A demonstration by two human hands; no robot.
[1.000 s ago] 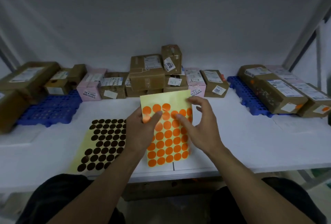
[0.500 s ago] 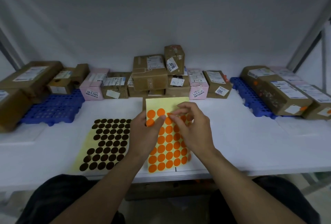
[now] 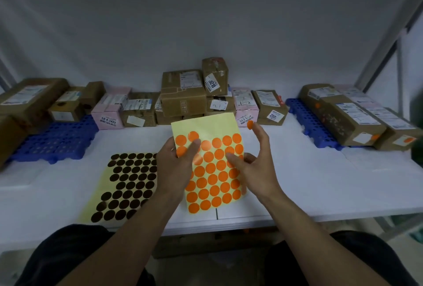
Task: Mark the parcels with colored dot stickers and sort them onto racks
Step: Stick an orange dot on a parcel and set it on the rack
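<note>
My left hand (image 3: 175,167) grips a yellow sheet of orange dot stickers (image 3: 214,172) by its left edge, thumb on top, holding it tilted above the white table (image 3: 320,185). My right hand (image 3: 259,166) hovers at the sheet's right edge with fingers spread. One orange dot (image 3: 250,124) sticks to its raised index fingertip, with the thumb apart from it. A pile of brown and pink parcels (image 3: 183,96) stands at the back centre.
A sheet of dark brown dot stickers (image 3: 128,182) lies flat to the left. A blue rack (image 3: 57,139) at the left carries brown parcels (image 3: 29,99). Another blue rack (image 3: 302,118) at the right carries long parcels (image 3: 343,116) with orange dots.
My right hand has peeled an orange dot off the sheet's top row and lifted away to the right with it on the fingertip. The sheet has tilted up slightly.
</note>
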